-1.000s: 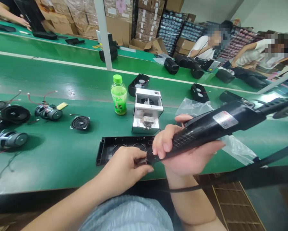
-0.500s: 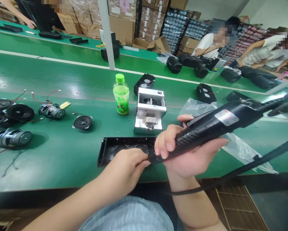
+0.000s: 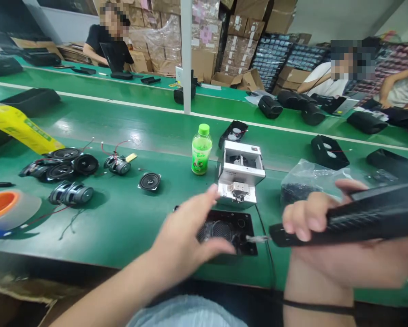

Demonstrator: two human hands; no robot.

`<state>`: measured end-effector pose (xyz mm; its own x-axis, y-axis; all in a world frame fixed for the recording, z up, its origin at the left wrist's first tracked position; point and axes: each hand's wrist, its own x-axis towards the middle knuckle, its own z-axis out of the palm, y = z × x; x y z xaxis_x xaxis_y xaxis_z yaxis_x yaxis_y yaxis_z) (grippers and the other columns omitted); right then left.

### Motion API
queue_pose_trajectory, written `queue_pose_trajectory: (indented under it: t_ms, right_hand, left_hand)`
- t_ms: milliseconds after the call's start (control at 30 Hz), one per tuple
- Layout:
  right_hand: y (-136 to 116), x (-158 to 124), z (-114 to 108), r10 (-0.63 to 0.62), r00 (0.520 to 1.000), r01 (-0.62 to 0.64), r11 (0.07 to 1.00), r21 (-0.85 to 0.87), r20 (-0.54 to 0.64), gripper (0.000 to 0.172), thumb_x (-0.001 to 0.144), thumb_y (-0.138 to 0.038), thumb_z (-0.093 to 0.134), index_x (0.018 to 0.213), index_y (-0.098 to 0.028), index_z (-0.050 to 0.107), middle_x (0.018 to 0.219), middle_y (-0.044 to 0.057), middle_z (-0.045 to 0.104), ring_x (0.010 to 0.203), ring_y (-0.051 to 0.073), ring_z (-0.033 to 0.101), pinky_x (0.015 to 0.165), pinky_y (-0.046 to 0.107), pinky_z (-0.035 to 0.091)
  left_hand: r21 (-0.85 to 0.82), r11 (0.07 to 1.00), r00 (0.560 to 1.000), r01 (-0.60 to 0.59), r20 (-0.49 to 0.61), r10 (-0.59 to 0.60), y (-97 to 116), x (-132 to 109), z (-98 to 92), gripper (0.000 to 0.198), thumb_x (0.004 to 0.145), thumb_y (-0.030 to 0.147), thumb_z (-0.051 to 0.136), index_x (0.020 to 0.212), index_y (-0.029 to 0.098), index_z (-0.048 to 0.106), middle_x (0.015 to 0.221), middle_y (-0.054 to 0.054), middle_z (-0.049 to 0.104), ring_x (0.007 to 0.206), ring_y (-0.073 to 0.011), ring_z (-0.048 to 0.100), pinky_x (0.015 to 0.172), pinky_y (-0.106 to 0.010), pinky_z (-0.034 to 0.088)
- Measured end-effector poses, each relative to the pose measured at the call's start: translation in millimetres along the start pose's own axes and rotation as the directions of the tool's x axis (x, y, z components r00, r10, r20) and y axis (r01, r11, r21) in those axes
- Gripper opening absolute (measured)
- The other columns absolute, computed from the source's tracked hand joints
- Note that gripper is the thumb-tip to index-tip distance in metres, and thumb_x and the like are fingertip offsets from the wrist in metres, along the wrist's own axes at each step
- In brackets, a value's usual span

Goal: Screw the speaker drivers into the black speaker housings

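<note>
Fingers (image 3: 211, 190) of the left hand (image 3: 186, 236) are spread apart, gripping nothing, above the left part of a black speaker panel (image 3: 240, 229). Fingers (image 3: 302, 222) of the right hand (image 3: 326, 254) are clamped round an electric screwdriver (image 3: 360, 218). Its bit points toward 9 o'clock at the panel's right edge (contact cannot be told). The panel lies flat on the green counter (image 3: 122, 222). A white screw feeder (image 3: 241, 175) stands at its 12 o'clock, a green bottle (image 3: 201, 150) at 11, a small speaker (image 3: 150, 181) at 10 and a plastic bag (image 3: 309, 179) at 2.
</note>
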<state>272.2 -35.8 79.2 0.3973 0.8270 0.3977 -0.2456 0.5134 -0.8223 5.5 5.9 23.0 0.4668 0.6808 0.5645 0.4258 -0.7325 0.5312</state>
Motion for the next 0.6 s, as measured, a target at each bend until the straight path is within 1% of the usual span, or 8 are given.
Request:
queue_pose_trajectory:
  t_ms: [67, 100, 167, 233, 333, 400, 467, 600]
  right_hand:
    - [-2, 13, -26, 0.027, 0.997, -0.034, 0.995, -0.097, -0.07, 0.065, 0.077, -0.086, 0.079, 0.11, -0.03, 0.084, 0.055, 0.002, 0.061, 0.042, 0.02, 0.052, 0.041, 0.037, 0.044]
    - [1, 18, -39, 0.074, 0.993, -0.087, 0.986, -0.143, -0.096, 0.067, 0.076, -0.088, 0.078, 0.11, -0.03, 0.083, 0.056, 0.003, 0.062, 0.044, 0.021, 0.055, 0.041, 0.037, 0.045]
    - [15, 27, -64, 0.117, 0.985, -0.141, 0.968, -0.208, -0.124, 0.073, 0.076, -0.093, 0.072, 0.11, -0.029, 0.078, 0.059, 0.0, 0.063, 0.044, 0.019, 0.055, 0.039, 0.033, 0.046]
    - [37, 32, -83, 0.165, 0.977, -0.196, 0.946, -0.258, -0.139, 0.062, 0.092, -0.078, 0.07, 0.121, -0.023, 0.073, 0.069, -0.001, 0.068, 0.05, 0.016, 0.059, 0.045, 0.03, 0.051]
    - [69, 35, -99, 0.216, 0.965, -0.253, 0.913, -0.321, -0.146, 0.046, 0.106, -0.055, 0.067, 0.132, -0.017, 0.068, 0.105, 0.005, 0.075, 0.079, 0.015, 0.071, 0.069, 0.031, 0.064]
    - [82, 36, -103, 0.241, 0.96, -0.278, 0.887, -0.369, -0.145, 0.042, 0.107, -0.049, 0.068, 0.134, -0.017, 0.068, 0.119, 0.008, 0.075, 0.094, 0.018, 0.074, 0.081, 0.036, 0.067]
    - [84, 35, -103, 0.244, 0.959, -0.282, 0.859, -0.427, -0.142, 0.041, 0.105, -0.049, 0.07, 0.132, -0.017, 0.069, 0.117, 0.008, 0.075, 0.094, 0.018, 0.074, 0.081, 0.037, 0.067]
    - [57, 14, -93, 0.033, 0.975, -0.154, 0.816, -0.558, -0.22, 0.054, 0.098, -0.063, 0.074, 0.134, -0.023, 0.069, 0.116, 0.009, 0.077, 0.097, 0.022, 0.075, 0.08, 0.037, 0.066]
  left_hand:
    - [0.152, 0.979, 0.99, 0.136, -0.061, -0.129, -38, 9, -35.7, 0.043, 0.108, 0.047, 0.067, 0.148, 0.03, 0.068, 0.141, -0.009, 0.079, 0.128, -0.0272, 0.076, 0.116, -0.042, 0.06]
    - [0.237, 0.949, 0.978, 0.208, -0.036, -0.205, -61, 13, -52.2, 0.042, 0.106, 0.047, 0.067, 0.144, 0.03, 0.072, 0.144, -0.01, 0.077, 0.132, -0.0301, 0.073, 0.12, -0.046, 0.057]
    - [0.341, 0.893, 0.922, 0.294, 0.146, -0.359, -108, 20, -77.0, 0.074, 0.092, 0.057, 0.077, 0.158, 0.028, 0.063, 0.17, -0.013, 0.057, 0.154, -0.0411, 0.056, 0.131, -0.059, 0.045]
    - [0.333, 0.884, 0.885, 0.328, 0.218, -0.41, -148, 27, -88.3, 0.087, 0.075, 0.061, 0.087, 0.152, 0.025, 0.069, 0.171, -0.016, 0.056, 0.159, -0.0499, 0.049, 0.133, -0.068, 0.038]
    - [0.291, 0.873, 0.847, 0.392, 0.257, -0.466, -181, 33, -90.1, 0.07, 0.075, 0.063, 0.086, 0.134, 0.027, 0.079, 0.137, -0.01, 0.078, 0.129, -0.0442, 0.073, 0.123, -0.065, 0.05]
    - [0.255, 0.854, 0.837, 0.453, 0.208, -0.506, -184, 32, -90.1, 0.06, 0.082, 0.062, 0.084, 0.129, 0.027, 0.079, 0.117, -0.002, 0.079, 0.112, -0.0342, 0.078, 0.118, -0.06, 0.055]
    - [0.181, 0.839, 0.837, 0.514, 0.107, -0.536, -175, 26, -90.6, 0.059, 0.086, 0.063, 0.084, 0.13, 0.025, 0.073, 0.111, 0.001, 0.077, 0.109, -0.0295, 0.078, 0.115, -0.056, 0.058]
    - [-0.099, 0.849, 0.847, 0.519, -0.078, -0.526, -121, 1, -84.1, 0.053, 0.108, 0.064, 0.055, 0.143, 0.027, 0.044, 0.126, -0.006, 0.078, 0.106, -0.0269, 0.082, 0.1, -0.051, 0.069]
